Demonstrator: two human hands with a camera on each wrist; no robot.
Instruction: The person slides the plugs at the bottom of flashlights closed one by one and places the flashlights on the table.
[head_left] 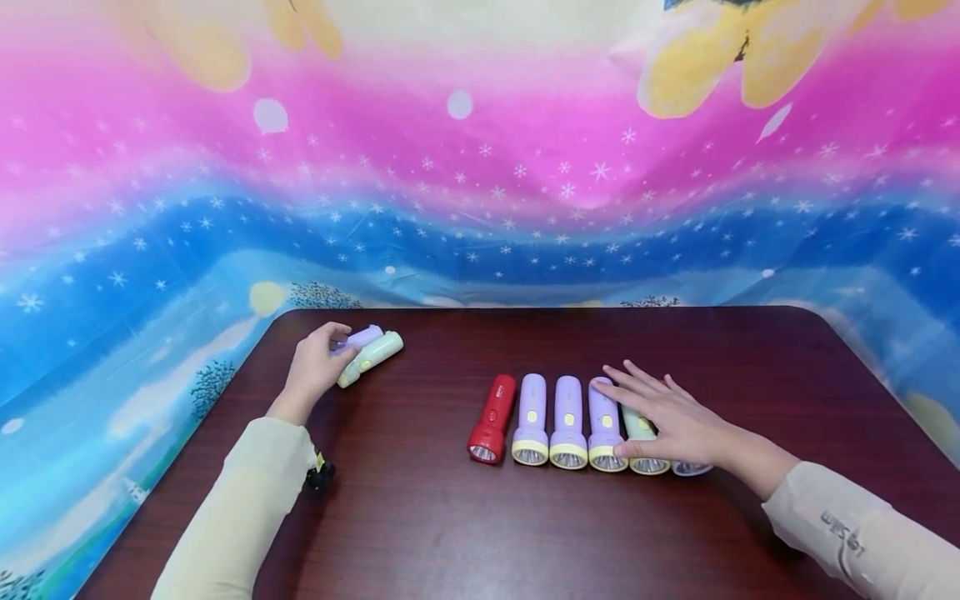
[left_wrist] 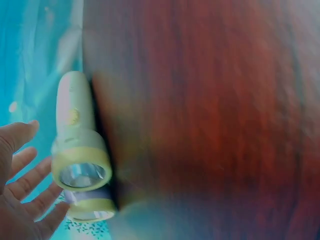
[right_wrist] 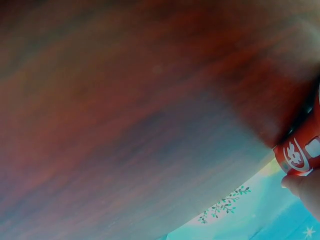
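On the left of the table a purple flashlight (head_left: 363, 336) and a pale green flashlight (head_left: 382, 350) lie side by side. My left hand (head_left: 317, 360) is at their near ends; in the left wrist view its fingers (left_wrist: 35, 182) are extended and parted beside the yellow-rimmed heads. A row on the right holds a red flashlight (head_left: 492, 417), three purple flashlights (head_left: 532, 408) and a green flashlight (head_left: 636, 422). My right hand (head_left: 675, 417) spreads its fingers over the row's right end, partly hiding a last flashlight (head_left: 692, 470). The right wrist view shows a red object (right_wrist: 302, 150) with white markings beside a thumb.
The dark wooden table (head_left: 420, 517) has rounded far corners. Behind it hangs a pink and blue patterned cloth (head_left: 465, 183), which also drops along both sides. A small black device (head_left: 320, 472) sits under the left cuff.
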